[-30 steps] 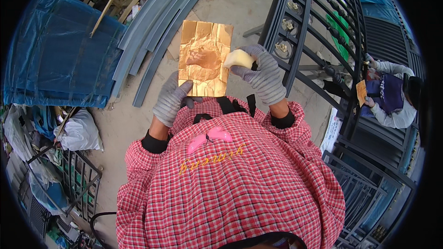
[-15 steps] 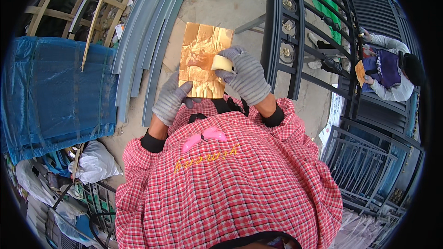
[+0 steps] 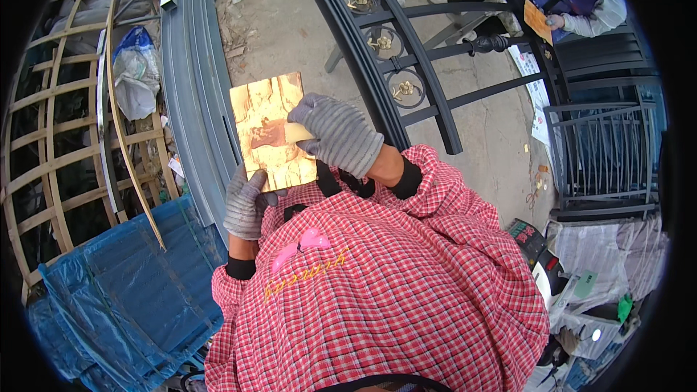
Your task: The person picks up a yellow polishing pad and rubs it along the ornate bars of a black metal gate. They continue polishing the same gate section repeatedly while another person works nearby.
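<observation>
A flat rectangular piece covered in wrinkled gold foil (image 3: 272, 101) is tilted up before my chest, with a reddish-brown patch at its middle. My left hand (image 3: 247, 207), in a grey striped glove, grips its lower left corner, thumb on the front. The fingers behind the piece are hidden. A pale yellow sponge (image 3: 296, 133) is pinched in my right hand (image 3: 341, 134), gloved alike. It lies against the foil beside the brown patch, and my right fingers cover part of it.
A dark metal railing frame (image 3: 356, 58) with gold flower ornaments stands ahead on the right. Beyond it, another person's hand (image 3: 556, 22) holds an orange-gold sheet (image 3: 537, 22). Long grey metal profiles (image 3: 192, 101) and a blue tarp-covered stack (image 3: 138, 290) lie on the left.
My view has turned to the right, so the surroundings have shifted and swung round. The foil piece and both hands now appear farther left; the sponge has moved toward the brown patch.
</observation>
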Action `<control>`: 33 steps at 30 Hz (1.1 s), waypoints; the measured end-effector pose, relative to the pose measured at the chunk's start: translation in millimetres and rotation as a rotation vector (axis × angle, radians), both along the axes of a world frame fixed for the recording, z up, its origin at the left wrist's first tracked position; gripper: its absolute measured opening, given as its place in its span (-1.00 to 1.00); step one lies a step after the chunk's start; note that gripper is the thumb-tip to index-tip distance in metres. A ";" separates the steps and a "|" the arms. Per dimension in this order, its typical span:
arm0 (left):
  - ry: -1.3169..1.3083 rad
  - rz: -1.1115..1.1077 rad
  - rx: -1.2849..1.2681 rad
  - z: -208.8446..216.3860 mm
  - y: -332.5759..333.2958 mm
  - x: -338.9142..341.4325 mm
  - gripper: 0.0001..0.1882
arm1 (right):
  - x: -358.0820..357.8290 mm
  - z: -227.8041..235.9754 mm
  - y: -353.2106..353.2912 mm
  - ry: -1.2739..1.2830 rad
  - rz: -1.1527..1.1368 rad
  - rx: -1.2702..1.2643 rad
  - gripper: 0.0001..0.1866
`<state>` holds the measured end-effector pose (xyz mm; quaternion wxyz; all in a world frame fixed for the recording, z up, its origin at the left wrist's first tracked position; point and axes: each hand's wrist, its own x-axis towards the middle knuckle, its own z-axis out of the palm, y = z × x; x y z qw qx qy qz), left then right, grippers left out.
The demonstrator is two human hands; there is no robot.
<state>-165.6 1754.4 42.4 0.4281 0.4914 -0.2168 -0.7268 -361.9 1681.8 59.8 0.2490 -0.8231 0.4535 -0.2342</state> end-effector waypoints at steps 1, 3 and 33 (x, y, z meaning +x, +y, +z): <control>-0.003 -0.026 0.001 1.3 -9.1 -2.2 -0.53 | -8.4 0.7 -4.1 -0.024 -0.071 0.027 -0.65; -0.008 -0.067 -0.002 3.4 -27.5 -7.9 -0.51 | -30.6 -1.4 -10.4 -0.155 -0.231 0.063 -0.66; -0.132 -0.434 -0.077 -24.0 -351.1 87.6 -0.50 | -61.6 -91.7 -212.8 -0.647 -1.293 0.038 -0.56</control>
